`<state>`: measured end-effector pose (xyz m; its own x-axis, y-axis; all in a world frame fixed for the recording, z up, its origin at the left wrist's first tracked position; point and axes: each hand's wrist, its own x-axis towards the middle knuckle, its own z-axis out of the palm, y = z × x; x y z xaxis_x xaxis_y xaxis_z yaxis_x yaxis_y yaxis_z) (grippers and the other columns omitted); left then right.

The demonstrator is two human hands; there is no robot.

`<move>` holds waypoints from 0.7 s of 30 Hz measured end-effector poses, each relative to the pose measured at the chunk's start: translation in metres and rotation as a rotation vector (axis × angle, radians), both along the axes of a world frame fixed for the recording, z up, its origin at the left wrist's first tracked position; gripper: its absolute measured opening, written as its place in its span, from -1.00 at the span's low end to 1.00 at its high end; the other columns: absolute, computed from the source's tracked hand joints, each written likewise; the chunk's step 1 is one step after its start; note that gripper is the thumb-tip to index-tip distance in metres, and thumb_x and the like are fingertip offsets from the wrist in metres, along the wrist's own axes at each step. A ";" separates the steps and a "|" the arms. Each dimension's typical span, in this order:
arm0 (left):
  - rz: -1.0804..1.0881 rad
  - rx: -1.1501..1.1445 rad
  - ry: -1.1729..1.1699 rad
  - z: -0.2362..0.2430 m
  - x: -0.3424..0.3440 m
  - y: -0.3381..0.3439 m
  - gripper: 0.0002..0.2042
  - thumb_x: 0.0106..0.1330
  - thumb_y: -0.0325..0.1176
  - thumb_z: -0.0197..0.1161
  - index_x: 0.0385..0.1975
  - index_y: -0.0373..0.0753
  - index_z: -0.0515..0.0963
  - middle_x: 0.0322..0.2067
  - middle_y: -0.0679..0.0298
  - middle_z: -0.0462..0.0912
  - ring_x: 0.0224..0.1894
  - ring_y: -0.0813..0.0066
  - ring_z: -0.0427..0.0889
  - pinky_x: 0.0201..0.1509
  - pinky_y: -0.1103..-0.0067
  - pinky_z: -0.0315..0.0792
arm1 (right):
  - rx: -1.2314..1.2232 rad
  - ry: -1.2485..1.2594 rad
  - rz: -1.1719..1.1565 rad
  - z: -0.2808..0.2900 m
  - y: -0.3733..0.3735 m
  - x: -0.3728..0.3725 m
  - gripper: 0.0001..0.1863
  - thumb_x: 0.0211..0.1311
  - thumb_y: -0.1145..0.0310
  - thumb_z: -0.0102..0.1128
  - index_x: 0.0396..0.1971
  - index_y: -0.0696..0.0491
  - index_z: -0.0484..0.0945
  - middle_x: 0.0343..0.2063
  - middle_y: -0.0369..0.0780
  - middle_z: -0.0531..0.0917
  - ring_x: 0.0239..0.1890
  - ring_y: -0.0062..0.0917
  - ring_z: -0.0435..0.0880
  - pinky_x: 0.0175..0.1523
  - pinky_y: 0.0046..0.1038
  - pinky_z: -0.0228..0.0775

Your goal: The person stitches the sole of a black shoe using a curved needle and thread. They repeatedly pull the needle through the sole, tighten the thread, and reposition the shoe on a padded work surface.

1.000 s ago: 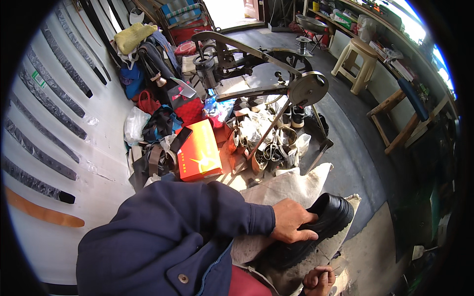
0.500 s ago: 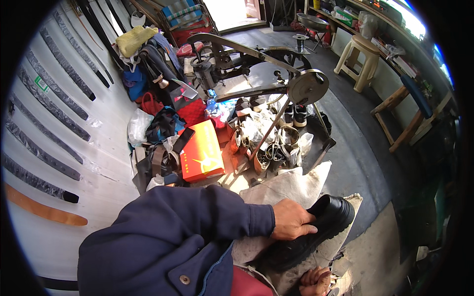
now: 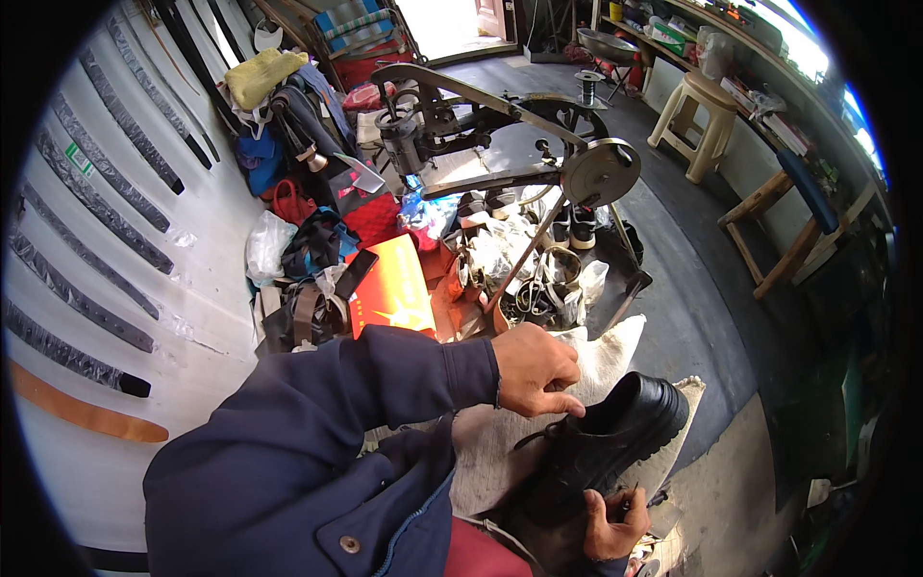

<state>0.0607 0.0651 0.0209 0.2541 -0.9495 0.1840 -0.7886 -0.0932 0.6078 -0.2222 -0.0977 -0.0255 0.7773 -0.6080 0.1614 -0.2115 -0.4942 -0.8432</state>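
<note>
A black leather shoe point(image 3: 598, 450) with a chunky ridged sole lies across a beige cloth point(image 3: 490, 450) over my lap, its heel toward the upper right. My left hand point(image 3: 536, 370) is closed in a pinch just above the shoe's opening; whatever sits between its fingertips is too small to name. Along the sole's near edge, my right hand point(image 3: 615, 524) has its thumb against the shoe and its fingers curled, with a small dark thing at the fingertips that I cannot make out.
An iron shoe-stitching machine point(image 3: 538, 144) with a round wheel stands ahead. An orange box point(image 3: 394, 288) with a dark phone point(image 3: 358, 273) sits left of it, among bags and several worn shoes. A beige stool point(image 3: 694, 120) stands at the far right; belts point(image 3: 91, 413) line the left wall.
My left hand has let go of the shoe's collar and risen up and left. My right hand has moved up against the sole, where a thin thread showed before.
</note>
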 end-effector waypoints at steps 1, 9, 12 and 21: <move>0.012 0.045 0.166 -0.002 0.002 0.001 -0.60 0.40 -0.08 0.41 -0.52 -0.27 0.54 -0.51 0.17 0.56 -0.45 0.29 0.64 -0.39 0.37 0.43 | 0.001 0.009 -0.006 0.001 0.001 0.001 -0.49 0.03 0.28 0.71 -0.55 0.08 0.38 -0.72 -0.31 0.40 -0.67 -0.59 0.31 -0.50 -0.51 0.10; 0.009 -0.307 1.653 -0.031 -0.042 -0.032 -0.60 0.66 -0.09 0.08 -0.45 -0.21 0.46 -0.61 0.37 0.44 -0.53 0.53 0.58 -0.10 0.38 0.69 | 0.029 0.077 -0.032 0.002 0.001 0.000 -0.52 0.05 0.35 0.69 -0.48 0.08 0.39 -0.70 -0.34 0.42 -0.66 -0.67 0.32 -0.51 -0.55 0.12; 0.135 -0.392 1.484 -0.026 -0.013 -0.044 -0.64 0.64 -0.13 0.12 -0.45 -0.16 0.39 -0.67 0.47 0.25 -0.69 0.67 0.28 -0.47 0.46 0.62 | 0.047 0.048 -0.051 0.002 0.005 0.002 -0.54 0.05 0.38 0.68 -0.42 0.08 0.41 -0.69 -0.35 0.43 -0.65 -0.68 0.33 -0.49 -0.57 0.14; 0.418 -0.653 0.867 0.016 -0.014 -0.042 -0.53 0.60 -0.19 0.24 -0.59 -0.17 0.28 -0.60 0.54 0.16 -0.50 0.78 0.12 -0.49 0.66 0.07 | 0.117 0.064 -0.067 -0.001 0.005 -0.002 -0.57 0.10 0.37 0.64 -0.32 0.08 0.43 -0.61 -0.35 0.45 -0.57 -0.68 0.38 -0.43 -0.58 0.20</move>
